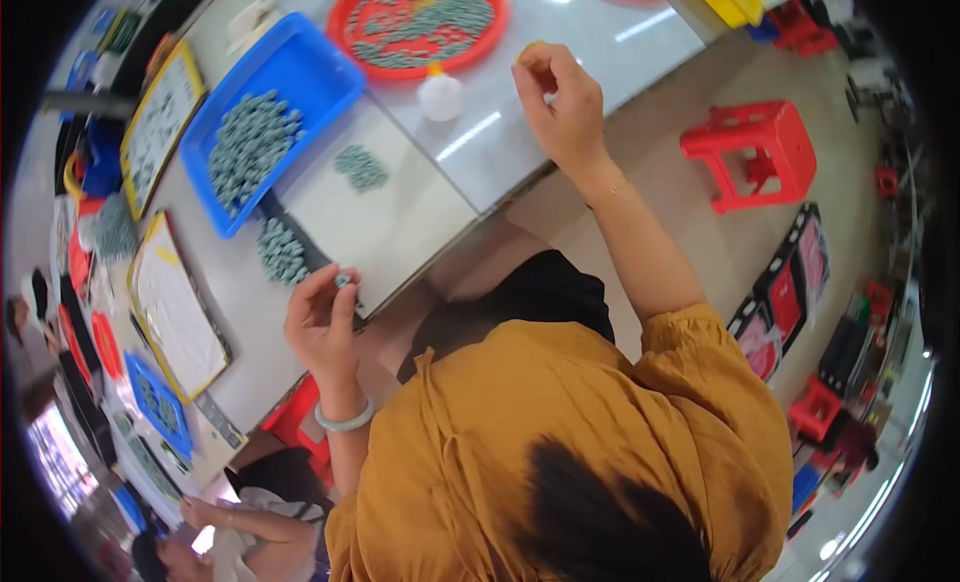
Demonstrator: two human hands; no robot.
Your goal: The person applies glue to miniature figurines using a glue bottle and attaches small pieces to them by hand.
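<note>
While pinching a small grey-green piece [343,280] between the fingers of the left hand [325,322], near a pile [280,250] on the surface [410,202], holds the right hand [565,97] up near a white bottle [440,99]. Has those right fingers bent in close; cannot tell if clamped on the bit of yellow [529,49] at the tips. Has more bits [255,147] in a blue tray [322,72] and a round red tray [405,74].

There is a bare path over the pale board [410,217] between the left hand [324,327] and right hand [565,102]. The bottle [440,98] (white, with a yellow tip) is in the way near the right hand. Behind it is the red tray [385,73]; the blue tray [325,74] blocks the far left.
</note>
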